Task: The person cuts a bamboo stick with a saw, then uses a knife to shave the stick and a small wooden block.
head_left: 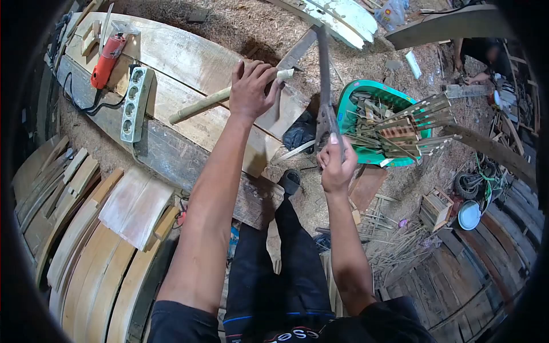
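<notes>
Two hands, head view: the stick (200, 108) is held by the left hand (251, 91), its fingers curled over the right part; the handsaw (323, 63) is gripped in the closed right hand (338, 163).
Stick: pale, slender, rounded, bamboo-like, laid slantwise over the planks (183, 57).
Handsaw: long, narrow, dull blade, pointed to the far side.
Planks: broad, flat, scuffed, with curved edges.
Green tub (345, 108): plastic, at the right, heaped with thin wooden strips (372, 114).
</notes>
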